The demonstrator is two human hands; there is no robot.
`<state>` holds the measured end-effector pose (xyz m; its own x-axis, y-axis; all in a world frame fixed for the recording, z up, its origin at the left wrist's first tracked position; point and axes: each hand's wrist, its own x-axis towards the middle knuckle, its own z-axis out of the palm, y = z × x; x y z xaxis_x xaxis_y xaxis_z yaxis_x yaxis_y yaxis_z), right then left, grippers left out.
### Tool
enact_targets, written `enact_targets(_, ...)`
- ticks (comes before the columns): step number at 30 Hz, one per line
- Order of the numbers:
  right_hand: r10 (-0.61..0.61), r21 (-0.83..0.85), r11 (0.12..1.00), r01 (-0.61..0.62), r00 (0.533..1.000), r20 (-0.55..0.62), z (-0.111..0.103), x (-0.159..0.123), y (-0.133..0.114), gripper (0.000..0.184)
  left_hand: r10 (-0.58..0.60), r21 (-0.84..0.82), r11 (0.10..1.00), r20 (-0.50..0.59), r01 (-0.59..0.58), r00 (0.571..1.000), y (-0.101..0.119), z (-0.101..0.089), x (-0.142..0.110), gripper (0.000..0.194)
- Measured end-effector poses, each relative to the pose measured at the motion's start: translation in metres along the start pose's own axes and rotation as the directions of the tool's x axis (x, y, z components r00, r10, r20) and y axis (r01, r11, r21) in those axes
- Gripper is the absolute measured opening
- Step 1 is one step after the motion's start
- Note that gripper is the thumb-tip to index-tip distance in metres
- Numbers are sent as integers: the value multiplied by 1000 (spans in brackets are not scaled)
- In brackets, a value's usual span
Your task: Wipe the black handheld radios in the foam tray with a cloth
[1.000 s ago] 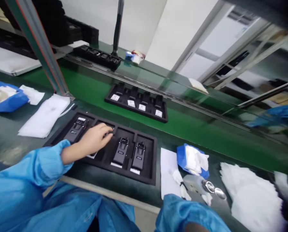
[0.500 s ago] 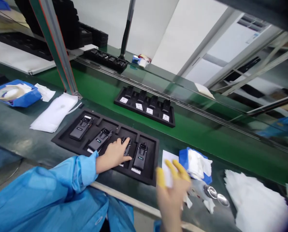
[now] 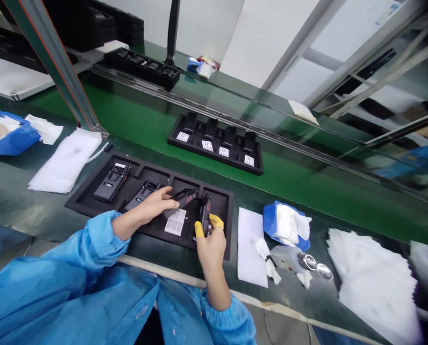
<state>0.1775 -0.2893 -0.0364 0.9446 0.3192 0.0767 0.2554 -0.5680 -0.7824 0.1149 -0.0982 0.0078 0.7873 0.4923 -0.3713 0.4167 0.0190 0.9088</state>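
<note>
Holding a black handset in each hand, you're working right over the near tray (image 3: 223,203)! Your left hand (image 3: 154,206) has a narrow grip, thumb and fingers at the lower end of the third handset (image 3: 185,195), which is tipped up in the near tray above a white label sheet (image 3: 175,222). Your right hand (image 3: 211,239), yellow finger cots (image 3: 217,221) on thumb and forefinger, pinches the fourth handset (image 3: 206,208), turned on its side in the near tray's rightmost compartment.

Under it all runs a dark green bench (image 3: 13,177), with a brighter green strip (image 3: 135,112) beyond the near tray and a glass shelf (image 3: 250,98) past that. White wall panels (image 3: 203,28) back the scene, and a metal post (image 3: 49,62) rises behind the near tray's left end.

Now the count! Four handsets sit in the near tray: your two, plus the first handset (image 3: 109,183) and second handset (image 3: 144,193) lying flat. Beyond it, one far tray (image 3: 216,159) shows four more handsets and four white labels (image 3: 207,145). Two blue bins, one left (image 3: 15,143) and one right of the near tray (image 3: 270,218); one clear bottle (image 3: 287,258) to its right, and one fanned pile of white sheets (image 3: 375,282) farther right.
</note>
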Motion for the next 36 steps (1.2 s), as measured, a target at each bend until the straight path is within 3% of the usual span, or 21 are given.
enact_targets(2, 78, 111, 990, -84, 995, 58, 4, 4, -1, 65, -12, -186, 982, 63, 24, 998, 3, -7, -6, 69)
enact_targets(5, 106, 151, 981, -121, 989, 107, 11, 12, 2, 72, -22, -377, 922, 172, 87, 985, 5, -11, -19, 61)
enact_targets(10, 104, 197, 973, -122, 990, 97, 17, 12, 1, 67, -23, -509, 845, 273, 165, 962, 1, -6, -32, 53)
enact_targets(14, 112, 345, 927, -149, 986, 124, 1, -2, -17, 70, -23, -518, 844, 222, 138, 975, 0, 3, -40, 45)
enact_targets(18, 140, 512, 826, -236, 966, 218, -10, -13, -37, 71, 26, -432, 901, 146, 41, 989, 5, 9, -46, 75)
enact_targets(22, 143, 643, 686, -340, 930, 339, -2, -22, -43, 71, 114, -389, 921, 192, -32, 975, 5, 10, -47, 93)
enact_targets(29, 98, 570, 783, -248, 955, 281, -5, -29, -55, 76, 83, -480, 876, 228, 38, 970, 9, 9, -49, 91)
enact_targets(36, 53, 601, 769, -216, 959, 277, -9, -29, -61, 74, 22, -445, 893, 196, 69, 980, 18, 7, -47, 87)
